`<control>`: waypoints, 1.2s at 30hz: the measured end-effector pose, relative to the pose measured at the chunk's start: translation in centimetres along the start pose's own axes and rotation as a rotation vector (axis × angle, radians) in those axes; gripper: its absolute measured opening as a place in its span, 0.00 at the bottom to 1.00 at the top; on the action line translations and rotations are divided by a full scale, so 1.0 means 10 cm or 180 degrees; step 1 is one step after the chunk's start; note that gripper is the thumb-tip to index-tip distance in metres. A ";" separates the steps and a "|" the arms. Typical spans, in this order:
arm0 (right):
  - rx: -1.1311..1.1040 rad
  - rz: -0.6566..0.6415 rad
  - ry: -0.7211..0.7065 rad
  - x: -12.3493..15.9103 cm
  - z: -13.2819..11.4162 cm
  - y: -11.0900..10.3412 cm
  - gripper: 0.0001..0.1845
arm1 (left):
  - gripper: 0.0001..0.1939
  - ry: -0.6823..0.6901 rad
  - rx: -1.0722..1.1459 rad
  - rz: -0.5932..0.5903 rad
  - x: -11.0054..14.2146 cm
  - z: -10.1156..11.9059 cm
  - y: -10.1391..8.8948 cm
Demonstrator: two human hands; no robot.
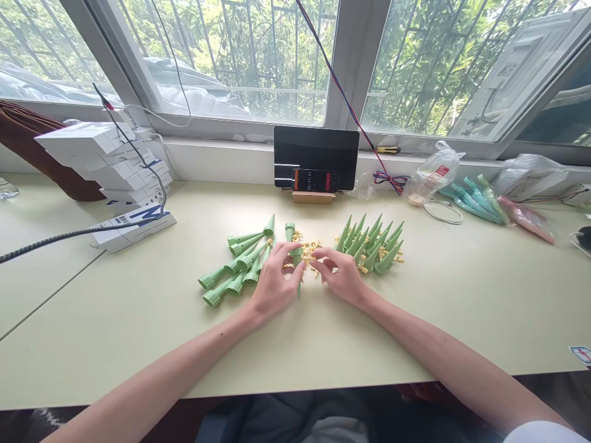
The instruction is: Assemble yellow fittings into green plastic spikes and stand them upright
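My left hand is closed around a green plastic watering spike, its pointed end toward me. Opposite it, my right hand has its thumb and forefinger bent together at a pile of small yellow plastic parts. Whether one of those parts is between the right fingertips is too small to tell. Left of my left hand lie several green spikes with open, ridged caps facing me. To the right, several more green spikes are grouped with tips up and away, yellow parts showing at their bases. Another green spike stands behind my left fingers.
A phone showing a timer leans on a dark screen at the back. White boxes are stacked at left, with a black cable across them. Plastic bags and a white cable lie at right.
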State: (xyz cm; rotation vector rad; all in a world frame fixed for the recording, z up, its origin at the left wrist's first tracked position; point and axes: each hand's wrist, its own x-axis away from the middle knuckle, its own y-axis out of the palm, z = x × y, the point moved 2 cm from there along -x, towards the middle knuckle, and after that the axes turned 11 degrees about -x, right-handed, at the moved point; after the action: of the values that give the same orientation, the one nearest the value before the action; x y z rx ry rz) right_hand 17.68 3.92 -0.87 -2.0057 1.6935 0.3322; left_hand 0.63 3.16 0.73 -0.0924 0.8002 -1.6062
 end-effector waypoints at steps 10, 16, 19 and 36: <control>-0.0054 -0.0045 0.0030 0.01 0.00 0.00 0.10 | 0.19 0.0044 -0.0093 -0.0050 0.00 0.02 0.00; -0.0071 -0.0101 0.0074 0.00 0.01 0.00 0.12 | 0.19 0.0076 -0.0096 -0.0038 0.00 0.00 0.01; -0.0071 -0.0100 0.0061 0.00 0.02 0.00 0.13 | 0.19 0.0079 -0.0116 -0.0033 0.00 -0.01 0.02; -0.0007 -0.0130 0.0079 -0.01 0.02 0.01 0.14 | 0.16 0.0275 -0.0345 0.0126 0.01 0.00 0.03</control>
State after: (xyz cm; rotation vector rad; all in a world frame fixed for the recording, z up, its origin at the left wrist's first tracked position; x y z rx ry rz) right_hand 17.58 4.11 -1.02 -2.0510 1.6652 0.2964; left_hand 0.86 3.07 0.55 -0.0847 0.9507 -1.5374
